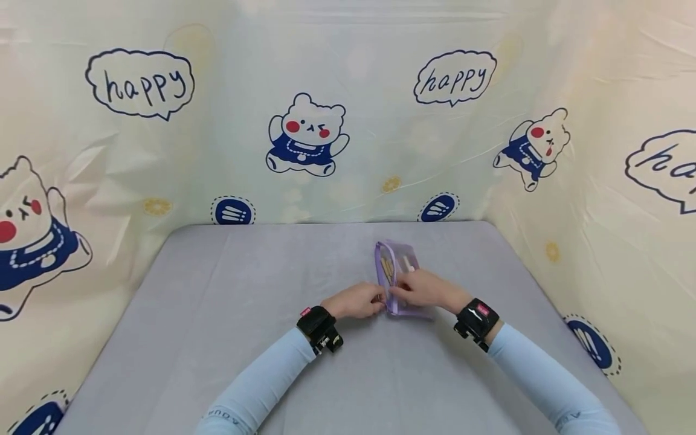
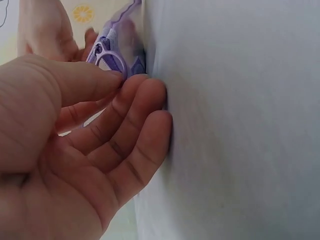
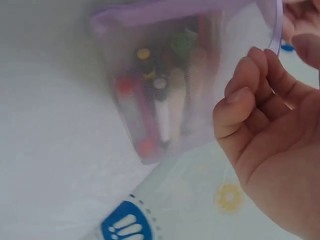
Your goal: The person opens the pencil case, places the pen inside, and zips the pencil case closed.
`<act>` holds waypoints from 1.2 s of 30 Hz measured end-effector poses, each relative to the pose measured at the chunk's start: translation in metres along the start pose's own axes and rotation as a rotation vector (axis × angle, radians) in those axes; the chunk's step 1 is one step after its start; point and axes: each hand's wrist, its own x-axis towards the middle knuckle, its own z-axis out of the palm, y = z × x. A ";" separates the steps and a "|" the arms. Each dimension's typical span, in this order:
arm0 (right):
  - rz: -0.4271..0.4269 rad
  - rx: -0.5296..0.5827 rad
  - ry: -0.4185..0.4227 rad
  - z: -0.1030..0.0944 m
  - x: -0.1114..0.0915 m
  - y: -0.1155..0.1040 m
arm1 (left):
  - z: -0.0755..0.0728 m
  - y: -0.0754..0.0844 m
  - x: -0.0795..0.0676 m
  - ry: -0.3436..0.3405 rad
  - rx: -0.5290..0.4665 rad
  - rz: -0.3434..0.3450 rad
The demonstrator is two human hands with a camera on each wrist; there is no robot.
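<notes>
A purple see-through mesh pencil pouch stands on the table toward its far right, its zip side facing left. My left hand is at the near end of the zip. In the left wrist view its thumb and forefinger pinch at a purple ring zip pull, the other fingers curving beneath along the table. My right hand grips the pouch's zip edge between thumb and fingers. Through the mesh show several pens and slim items, among them a yellow-topped one and a red-capped one.
A grey cloth covers the table. Behind and beside it hangs a pale curtain printed with cartoon bears. Each wrist wears a black camera band, the left one and the right one, over light blue sleeves.
</notes>
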 end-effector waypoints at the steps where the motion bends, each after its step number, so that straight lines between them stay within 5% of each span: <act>1: -0.009 -0.059 -0.004 0.001 -0.005 -0.003 | 0.001 -0.001 0.001 0.002 -0.009 0.001; 6: -0.097 -0.442 0.014 0.012 -0.023 -0.018 | 0.004 -0.006 0.003 0.014 -0.015 0.000; 12: -0.215 -0.918 0.329 0.036 -0.032 -0.031 | 0.003 -0.003 0.003 0.009 0.011 0.008; 16: -0.202 -1.111 0.381 0.050 -0.033 -0.037 | 0.002 0.001 0.003 0.009 0.011 0.011; 26: -0.153 -1.203 0.336 0.059 -0.036 -0.048 | 0.006 0.007 0.005 0.059 0.085 -0.045; 32: -0.156 -1.202 0.371 0.064 -0.037 -0.045 | 0.010 0.011 0.007 0.141 0.114 -0.021; 36: -0.141 -1.175 0.403 0.068 -0.039 -0.041 | 0.011 0.010 0.007 0.139 0.076 -0.002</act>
